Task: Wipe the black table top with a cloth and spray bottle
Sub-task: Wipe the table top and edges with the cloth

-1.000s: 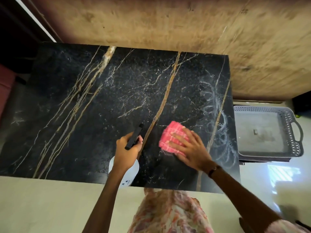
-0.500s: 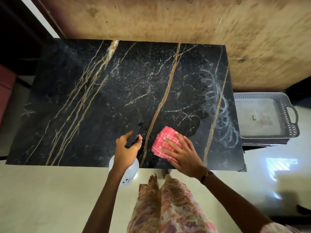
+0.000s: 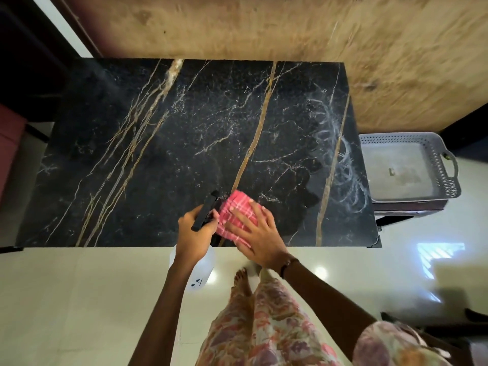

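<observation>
The black marble table top (image 3: 163, 159) with gold and white veins fills the middle of the head view. A folded pink checked cloth (image 3: 233, 212) lies near its front edge. My right hand (image 3: 257, 233) presses flat on the cloth, fingers spread. My left hand (image 3: 195, 232) grips a white spray bottle (image 3: 201, 270) by its black trigger head, right beside the cloth. The bottle's body hangs below the table's front edge. Whitish swirling wipe marks (image 3: 340, 165) show on the right part of the top.
A grey perforated plastic tray (image 3: 449, 165) stands on a low stand just right of the table. A brown textured wall (image 3: 264, 27) backs the table. Glossy cream floor tiles (image 3: 79, 299) lie in front, with my bare foot (image 3: 241, 282) close to the table's edge.
My right hand has slid the cloth leftward and toward the front edge, up against the spray bottle. The left hand has kept its grip; the view has pulled back.
</observation>
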{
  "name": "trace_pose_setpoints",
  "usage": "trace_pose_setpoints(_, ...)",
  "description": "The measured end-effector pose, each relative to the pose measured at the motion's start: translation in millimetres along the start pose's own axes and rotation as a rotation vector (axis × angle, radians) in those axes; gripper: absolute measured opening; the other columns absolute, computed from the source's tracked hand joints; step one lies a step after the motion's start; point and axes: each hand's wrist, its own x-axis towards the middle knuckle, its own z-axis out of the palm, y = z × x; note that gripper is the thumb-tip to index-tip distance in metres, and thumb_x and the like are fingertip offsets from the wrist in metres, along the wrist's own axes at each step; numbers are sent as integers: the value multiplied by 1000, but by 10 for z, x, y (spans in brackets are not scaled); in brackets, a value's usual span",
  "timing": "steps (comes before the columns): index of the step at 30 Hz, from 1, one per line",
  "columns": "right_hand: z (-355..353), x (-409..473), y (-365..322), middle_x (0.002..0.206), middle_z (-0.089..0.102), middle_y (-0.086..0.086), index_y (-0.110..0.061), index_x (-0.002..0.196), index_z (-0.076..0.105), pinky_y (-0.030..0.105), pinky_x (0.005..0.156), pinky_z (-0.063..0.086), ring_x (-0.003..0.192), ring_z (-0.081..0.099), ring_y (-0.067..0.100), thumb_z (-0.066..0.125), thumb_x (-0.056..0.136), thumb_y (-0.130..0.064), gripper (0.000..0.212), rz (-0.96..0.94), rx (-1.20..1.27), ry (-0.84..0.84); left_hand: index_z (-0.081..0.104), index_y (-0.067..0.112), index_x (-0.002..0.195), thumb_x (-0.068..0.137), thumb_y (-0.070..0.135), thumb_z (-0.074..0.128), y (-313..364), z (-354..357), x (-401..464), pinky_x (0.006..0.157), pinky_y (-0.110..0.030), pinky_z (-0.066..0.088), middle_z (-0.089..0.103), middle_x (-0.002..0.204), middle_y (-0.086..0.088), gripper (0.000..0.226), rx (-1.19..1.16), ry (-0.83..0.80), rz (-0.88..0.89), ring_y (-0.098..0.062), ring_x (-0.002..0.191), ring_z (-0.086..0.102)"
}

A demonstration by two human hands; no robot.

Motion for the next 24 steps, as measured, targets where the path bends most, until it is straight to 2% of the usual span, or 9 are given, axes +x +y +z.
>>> trace_pose_setpoints(4, 77, -662, 399, 152, 38, -2, -41, 142, 36, 60, 115, 18, 145, 19, 36, 33, 95, -55, 49, -29, -62, 3, 67, 22, 71, 87, 13, 60, -63, -24, -75, 51, -23, 39, 57, 60, 1, 19, -9, -8, -4, -7, 47, 48)
trace_pose_setpoints(7, -60, -869, 815, 150, 42, 5, -37, 140, 40, 60, 113, 23, 143, 21, 39, 24, 97, -54, 49, 141, -76, 4, 68, 19, 81, 88, 18, 60, -106, -46, -117, 56, -26, 42, 57, 81, -17, 11, -2, -14, -27, -16, 60, 49)
trace_pose_setpoints(9, -166, -695, 862, 153, 35, 6, -34, 143, 39, 61, 114, 21, 144, 18, 41, 23, 96, -53, 53, 291, -11, 23, 68, 18, 78, 88, 16, 60, -116, -37, -145, 52, -23, 39, 56, 75, -13, 13, 11, -21, -9, -16, 59, 48)
trace_pose_setpoints(11, -203, -412, 697, 158, 24, 3, -35, 147, 31, 60, 116, 9, 146, 8, 40, 24, 95, -53, 55, 392, 47, 61, 67, 17, 76, 88, 13, 59, -100, -7, -168, 51, -23, 37, 55, 66, -8, 14, 30, -33, 9, -14, 54, 47)
trace_pose_setpoints(13, -168, -214, 488, 159, 19, 2, -38, 148, 28, 61, 116, 4, 147, 4, 39, 29, 97, -51, 53, 369, 66, 47, 66, 14, 76, 88, 12, 59, -74, 44, -192, 48, -20, 37, 53, 59, -4, 14, 45, -50, 20, -10, 48, 45)
trace_pose_setpoints(16, -67, -368, 324, 154, 35, 3, -37, 142, 39, 63, 114, 18, 144, 19, 41, 35, 97, -49, 47, 173, 28, 27, 65, 9, 78, 88, 10, 58, -20, 141, -208, 43, -16, 36, 51, 57, -4, 12, 53, -72, 30, -6, 41, 44)
trace_pose_setpoints(18, -19, -708, 426, 153, 37, 0, -37, 142, 39, 60, 114, 22, 144, 22, 39, 33, 97, -51, 48, 93, -17, 4, 64, 3, 78, 87, 8, 58, 45, 229, -216, 44, -19, 35, 49, 57, -7, 12, 55, -74, 43, -7, 42, 40)
trace_pose_setpoints(21, 49, -1233, 900, 153, 36, 1, -38, 144, 35, 57, 113, 20, 145, 19, 37, 27, 97, -54, 50, 117, -79, 1, 64, 2, 78, 86, 5, 58, 145, 364, -216, 45, -23, 34, 50, 58, -12, 10, 66, -83, 62, -13, 45, 40)
trace_pose_setpoints(24, -70, -1430, 1420, 151, 40, 5, -35, 143, 33, 55, 115, 18, 144, 20, 38, 22, 97, -55, 51, 256, -87, -4, 65, 2, 81, 86, 5, 59, 209, 509, -199, 52, -30, 39, 55, 67, -27, 8, 71, -98, 60, -23, 52, 44)
